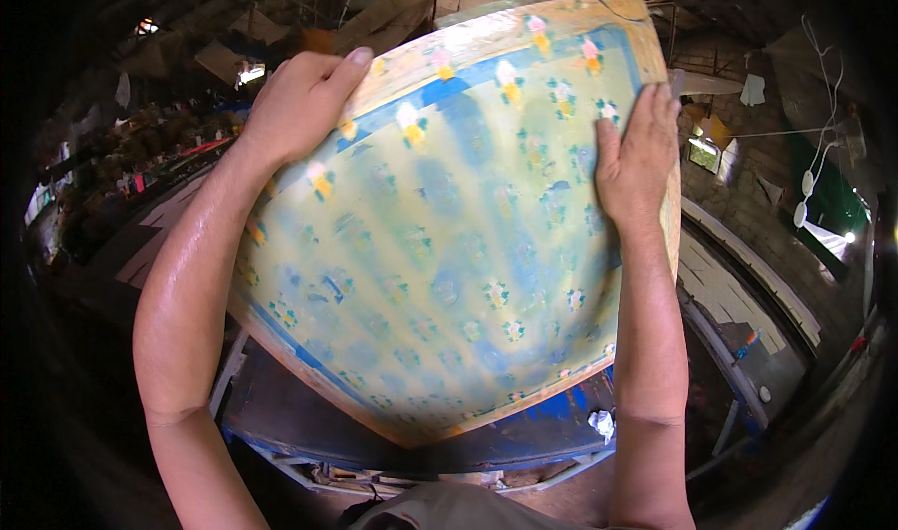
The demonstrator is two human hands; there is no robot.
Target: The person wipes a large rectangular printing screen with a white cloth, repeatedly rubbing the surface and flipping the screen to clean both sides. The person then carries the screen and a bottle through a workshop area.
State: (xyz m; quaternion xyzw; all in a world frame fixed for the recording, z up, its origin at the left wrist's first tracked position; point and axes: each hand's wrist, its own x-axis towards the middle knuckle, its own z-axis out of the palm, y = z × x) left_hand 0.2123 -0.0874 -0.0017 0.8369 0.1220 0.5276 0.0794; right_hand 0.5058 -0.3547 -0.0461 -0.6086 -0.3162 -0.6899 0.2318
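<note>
A large wooden-framed mesh screen (440, 240), pale yellow-green with blue smears, blue tape bands and small floral marks, fills the middle of the head view, tilted up in front of me. My left hand (305, 100) grips its upper edge at the left, thumb along the wood. My right hand (638, 156) holds the right edge higher up the side, fingers along the frame and thumb on the face. Beneath the screen's lower corner is a dark, blue-stained table (318, 424), with a crumpled white scrap (601, 424) on it beside my right forearm.
Long work surfaces run down the left (161, 221) and right (781, 315), the right one with a small blue tool (746, 343). Cluttered items line the far left. White cords with plugs (806, 184) hang at the right. A roof with draped sheets is overhead.
</note>
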